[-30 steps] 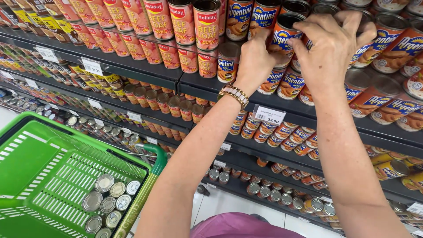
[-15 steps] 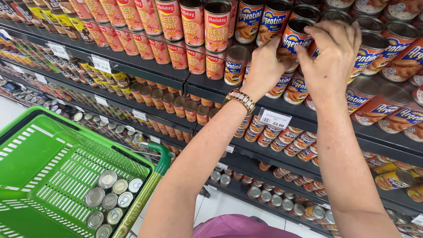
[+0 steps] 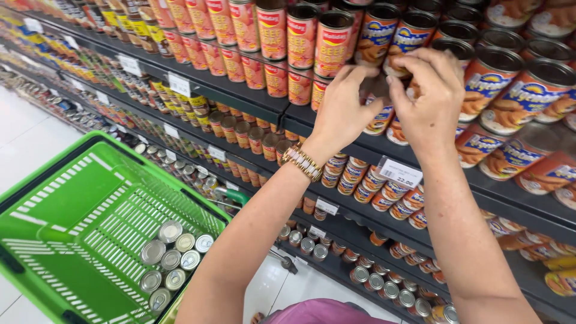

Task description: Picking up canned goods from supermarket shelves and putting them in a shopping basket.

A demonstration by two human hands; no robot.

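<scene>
My left hand point(image 3: 343, 114), with a gold bracelet point(image 3: 303, 162) on its wrist, and my right hand point(image 3: 427, 99) meet at a shelf of cans with blue and orange labels. Both hands close around one such can point(image 3: 380, 120). Its dark lid shows between my fingertips and its label shows below them. The fingers hide most of the can, which sits at the shelf's front edge among like cans point(image 3: 501, 81). A green plastic basket point(image 3: 120, 144) hangs at my lower left. Several small silver-topped cans point(image 3: 171, 258) lie in its corner.
Red-labelled cans point(image 3: 303, 36) stand left of the blue-and-orange ones. A white price tag point(image 3: 399, 173) sits on the shelf edge below my hands. Lower shelves point(image 3: 252, 138) hold rows of smaller cans. A white tiled floor point(image 3: 24, 126) runs along the aisle at left.
Both hands have come down and closer together on the one can. My right hand has left the can tops. The view has shifted nearer to the shelf.
</scene>
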